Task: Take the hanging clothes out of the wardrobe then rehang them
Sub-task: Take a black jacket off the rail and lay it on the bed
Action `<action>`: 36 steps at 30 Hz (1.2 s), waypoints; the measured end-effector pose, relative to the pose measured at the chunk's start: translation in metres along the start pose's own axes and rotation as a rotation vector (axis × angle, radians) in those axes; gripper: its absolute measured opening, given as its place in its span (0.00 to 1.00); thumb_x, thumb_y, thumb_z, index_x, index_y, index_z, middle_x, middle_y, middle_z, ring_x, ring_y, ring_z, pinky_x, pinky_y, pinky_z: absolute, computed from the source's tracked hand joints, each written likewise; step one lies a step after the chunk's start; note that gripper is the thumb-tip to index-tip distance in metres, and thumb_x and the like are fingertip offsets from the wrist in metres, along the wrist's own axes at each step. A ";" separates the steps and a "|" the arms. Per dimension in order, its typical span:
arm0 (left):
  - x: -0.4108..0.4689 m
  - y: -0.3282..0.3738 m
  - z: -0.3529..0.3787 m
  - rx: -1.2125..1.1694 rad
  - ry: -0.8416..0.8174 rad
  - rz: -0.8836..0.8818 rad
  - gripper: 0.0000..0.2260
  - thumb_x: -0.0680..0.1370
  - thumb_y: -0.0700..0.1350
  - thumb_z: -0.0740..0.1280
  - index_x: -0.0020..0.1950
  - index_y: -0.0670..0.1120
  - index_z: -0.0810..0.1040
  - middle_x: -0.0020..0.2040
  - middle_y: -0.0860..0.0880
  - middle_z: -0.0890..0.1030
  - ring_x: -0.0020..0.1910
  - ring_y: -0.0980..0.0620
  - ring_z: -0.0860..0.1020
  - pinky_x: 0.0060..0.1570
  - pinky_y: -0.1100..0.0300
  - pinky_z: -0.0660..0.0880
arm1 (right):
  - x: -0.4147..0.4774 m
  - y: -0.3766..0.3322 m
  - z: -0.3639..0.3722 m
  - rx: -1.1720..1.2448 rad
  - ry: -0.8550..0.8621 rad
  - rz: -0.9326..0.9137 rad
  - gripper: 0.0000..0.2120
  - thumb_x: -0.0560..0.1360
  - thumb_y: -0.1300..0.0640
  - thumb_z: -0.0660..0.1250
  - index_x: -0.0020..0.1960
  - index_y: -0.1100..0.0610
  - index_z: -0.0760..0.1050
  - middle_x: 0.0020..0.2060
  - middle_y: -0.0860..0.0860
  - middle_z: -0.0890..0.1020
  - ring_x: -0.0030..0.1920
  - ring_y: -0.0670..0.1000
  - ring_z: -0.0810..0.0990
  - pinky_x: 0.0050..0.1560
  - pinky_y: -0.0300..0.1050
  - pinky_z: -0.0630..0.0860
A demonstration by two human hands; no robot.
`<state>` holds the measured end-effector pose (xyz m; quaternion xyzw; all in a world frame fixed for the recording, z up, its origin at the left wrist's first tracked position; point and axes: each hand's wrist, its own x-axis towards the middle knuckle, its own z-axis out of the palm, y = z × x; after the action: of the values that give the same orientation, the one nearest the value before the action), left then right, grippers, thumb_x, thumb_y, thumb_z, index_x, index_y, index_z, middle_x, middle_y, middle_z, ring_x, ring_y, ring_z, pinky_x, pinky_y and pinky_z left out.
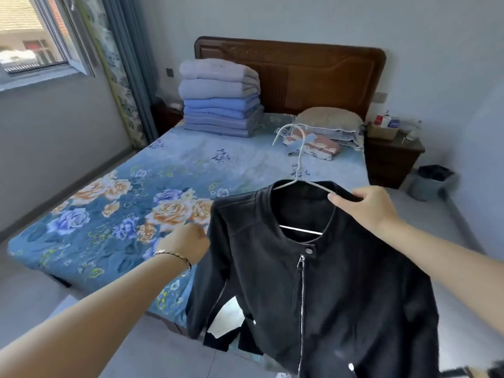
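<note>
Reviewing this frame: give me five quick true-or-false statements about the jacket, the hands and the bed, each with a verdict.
1. The black jacket hangs on a white wire hanger. True.
2. The right hand holds the hanger by its hook. False: it pinches the hanger's sloping arm at the jacket's collar.
3. A stack of folded quilts sits on the bed by the headboard. True.
4. The pillow lies on top of that stack. False: it lies on the bed, to the right of the stack.
5. A bin stands on the floor beside the nightstand. True.
</note>
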<state>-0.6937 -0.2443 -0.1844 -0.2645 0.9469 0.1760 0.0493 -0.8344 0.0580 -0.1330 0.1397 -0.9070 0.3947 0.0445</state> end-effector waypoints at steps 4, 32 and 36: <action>0.044 0.051 0.037 0.032 -0.072 0.028 0.05 0.77 0.44 0.58 0.45 0.47 0.72 0.45 0.47 0.76 0.43 0.47 0.72 0.42 0.60 0.67 | 0.052 0.075 0.007 0.042 0.001 0.090 0.29 0.70 0.49 0.72 0.24 0.54 0.55 0.21 0.48 0.59 0.25 0.49 0.58 0.31 0.44 0.54; 0.281 0.139 0.226 0.040 -0.363 -0.390 0.08 0.78 0.44 0.56 0.40 0.48 0.71 0.45 0.50 0.73 0.45 0.48 0.71 0.47 0.63 0.67 | 0.292 0.348 0.234 -0.326 -0.779 0.416 0.11 0.78 0.60 0.58 0.53 0.59 0.78 0.54 0.56 0.81 0.56 0.57 0.77 0.55 0.43 0.71; 0.261 0.122 0.204 -0.006 -0.334 -0.418 0.07 0.77 0.42 0.55 0.41 0.46 0.70 0.46 0.46 0.77 0.44 0.47 0.73 0.48 0.59 0.72 | 0.276 0.291 0.251 -0.245 -0.989 0.371 0.09 0.75 0.61 0.58 0.39 0.56 0.73 0.36 0.53 0.79 0.38 0.53 0.75 0.46 0.46 0.76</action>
<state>-0.9803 -0.2001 -0.3855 -0.4217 0.8500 0.2060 0.2394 -1.1753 0.0039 -0.4563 0.1401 -0.8685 0.1745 -0.4424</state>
